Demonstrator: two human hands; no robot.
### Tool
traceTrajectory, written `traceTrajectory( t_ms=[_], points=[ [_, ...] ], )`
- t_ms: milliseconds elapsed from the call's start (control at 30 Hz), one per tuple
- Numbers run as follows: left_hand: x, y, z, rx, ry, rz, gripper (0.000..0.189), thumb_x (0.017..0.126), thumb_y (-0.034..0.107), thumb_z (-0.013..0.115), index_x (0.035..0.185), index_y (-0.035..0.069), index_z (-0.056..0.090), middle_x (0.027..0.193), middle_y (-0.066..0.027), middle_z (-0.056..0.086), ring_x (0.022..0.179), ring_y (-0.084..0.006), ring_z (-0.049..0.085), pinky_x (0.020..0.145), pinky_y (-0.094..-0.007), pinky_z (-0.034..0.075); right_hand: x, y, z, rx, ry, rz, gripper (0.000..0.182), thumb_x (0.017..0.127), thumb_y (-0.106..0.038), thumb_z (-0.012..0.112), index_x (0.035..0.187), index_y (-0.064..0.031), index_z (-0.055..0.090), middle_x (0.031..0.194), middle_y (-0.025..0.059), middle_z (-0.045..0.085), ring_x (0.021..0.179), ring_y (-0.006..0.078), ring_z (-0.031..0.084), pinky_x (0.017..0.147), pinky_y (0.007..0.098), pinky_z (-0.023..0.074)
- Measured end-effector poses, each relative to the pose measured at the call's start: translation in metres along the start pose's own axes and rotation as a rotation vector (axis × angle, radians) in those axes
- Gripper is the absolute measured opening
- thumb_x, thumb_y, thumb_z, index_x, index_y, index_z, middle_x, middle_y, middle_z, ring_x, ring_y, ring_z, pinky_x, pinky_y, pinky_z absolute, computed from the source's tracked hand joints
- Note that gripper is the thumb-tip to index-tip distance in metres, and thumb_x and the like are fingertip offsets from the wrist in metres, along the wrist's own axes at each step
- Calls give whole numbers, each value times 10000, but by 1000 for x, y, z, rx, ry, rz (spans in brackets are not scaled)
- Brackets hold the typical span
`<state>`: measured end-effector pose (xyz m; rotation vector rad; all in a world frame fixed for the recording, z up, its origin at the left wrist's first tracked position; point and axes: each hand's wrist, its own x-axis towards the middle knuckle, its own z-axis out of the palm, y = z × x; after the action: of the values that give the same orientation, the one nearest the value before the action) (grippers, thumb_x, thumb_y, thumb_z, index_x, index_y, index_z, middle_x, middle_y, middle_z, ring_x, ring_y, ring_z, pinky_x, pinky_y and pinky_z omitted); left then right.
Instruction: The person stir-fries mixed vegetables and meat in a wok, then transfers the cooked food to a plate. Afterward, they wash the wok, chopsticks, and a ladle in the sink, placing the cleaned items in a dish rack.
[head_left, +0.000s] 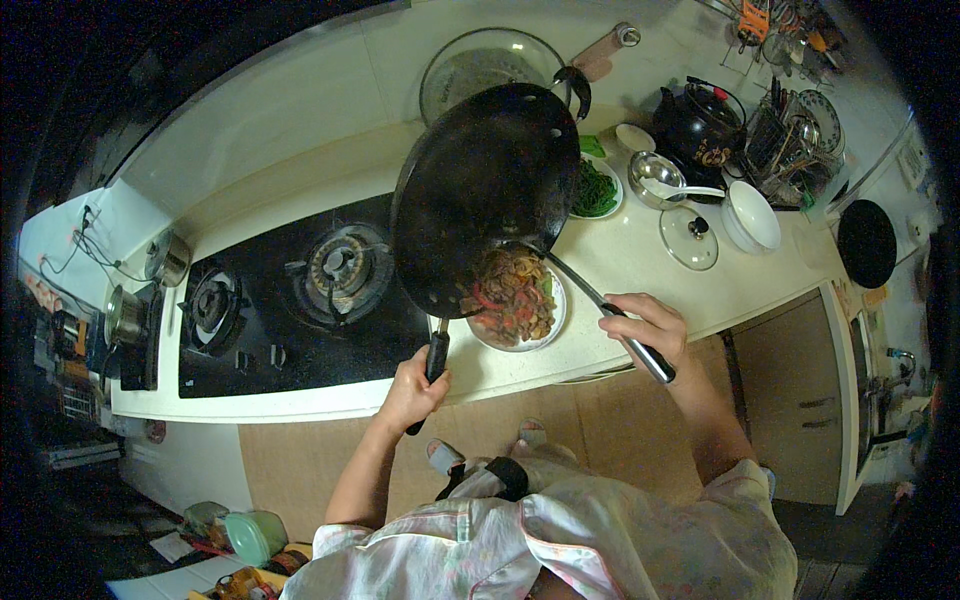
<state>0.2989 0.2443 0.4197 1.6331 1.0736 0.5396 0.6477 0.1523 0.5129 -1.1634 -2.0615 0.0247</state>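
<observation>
My left hand (416, 390) grips the black handle of a large dark wok (487, 180). The wok is tilted on its side over a white plate (559, 330) with a patterned rim. On that plate lies a heap of stir-fried meat (517, 296) with red pepper strips, partly hidden by the wok's lower edge. My right hand (649, 330) holds a long spatula (577, 277) by its black and metal handle. The spatula's head reaches to the wok's lower rim, just above the food, and is hard to make out.
To the left is a black gas hob (300, 300) with two burners. A plate of green vegetables (596, 191), a steel bowl (656, 180), a glass lid (688, 238), a white bowl (751, 217) and a black kettle (701, 124) stand right. A large glass lid (491, 56) leans behind the wok.
</observation>
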Motion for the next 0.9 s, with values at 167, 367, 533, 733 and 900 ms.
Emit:
traceTrajectory(
  t_ms=[167, 367, 533, 733, 900],
  points=[
    [-2, -1, 0, 98, 22, 57, 206, 818, 144, 618, 874, -10, 494, 563, -42, 432, 510, -103, 435, 478, -283, 391, -9, -2, 24, -41, 97, 26, 304, 695, -8, 745, 984, -90, 703, 1042, 164, 654, 860, 287, 672, 720, 333, 547],
    [-3, 8, -1, 148, 37, 76, 220, 812, 150, 614, 880, -21, 493, 568, -79, 429, 519, -139, 440, 494, -309, 400, -11, -35, 18, -42, 106, 46, 274, 684, 55, 734, 926, -61, 681, 970, 166, 660, 786, 271, 684, 652, 315, 551],
    [1, 3, 1, 201, 55, 127, 235, 810, 153, 614, 891, -33, 495, 572, -128, 459, 511, -178, 473, 503, -337, 415, -24, -48, 9, -25, 115, 123, 250, 694, 62, 725, 918, -40, 682, 982, 178, 662, 811, 274, 682, 677, 314, 549],
    [5, -1, 1, 189, 60, 120, 251, 812, 157, 624, 912, -44, 512, 578, -141, 482, 504, -216, 502, 513, -351, 427, -33, -47, -3, 44, 81, 106, 238, 708, 46, 735, 925, -38, 687, 1016, 191, 659, 826, 288, 682, 689, 329, 547],
    [10, 0, -2, 205, 72, 135, 264, 815, 148, 628, 946, -58, 528, 582, -141, 482, 503, -208, 498, 511, -340, 422, -11, -38, -3, 151, -47, 85, 233, 720, -9, 739, 948, -50, 708, 1078, 195, 651, 895, 297, 673, 744, 333, 545]
  ],
)
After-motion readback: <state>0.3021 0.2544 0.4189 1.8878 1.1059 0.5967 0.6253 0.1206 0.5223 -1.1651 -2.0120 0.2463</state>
